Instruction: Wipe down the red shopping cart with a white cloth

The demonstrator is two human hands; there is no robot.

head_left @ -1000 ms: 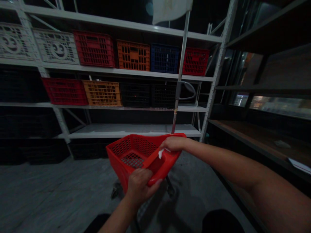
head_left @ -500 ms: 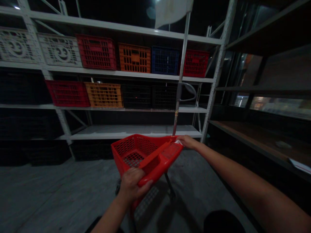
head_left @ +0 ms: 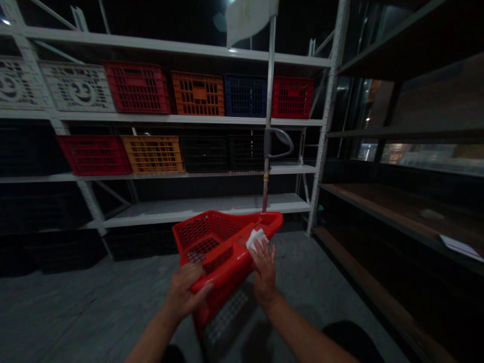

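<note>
A red plastic shopping cart (head_left: 227, 264) with a perforated basket stands in front of me. My left hand (head_left: 185, 292) is wrapped round the left end of its handle, thumb on the near side. On the right part of the handle, my right hand (head_left: 263, 264) presses a white wipe (head_left: 257, 238) against the red surface with its fingers. Whether the wipe is paper or cloth I cannot tell. A metal pole (head_left: 269, 101) with a grey loop grip (head_left: 282, 142) and a pale flag (head_left: 249, 20) rises behind the handle's right end.
White metal shelving (head_left: 196, 119) runs across the back, bearing red, orange, blue, white and black crates, among them an orange crate (head_left: 198, 94). To the right are dark shelves with a wooden board (head_left: 381, 204) and a white sheet (head_left: 459, 247). Grey concrete floor (head_left: 124, 307) lies below.
My right hand has slid with the wipe from the handle's far right end back toward me and to the left. My left hand keeps its hold. The view has shifted slightly right.
</note>
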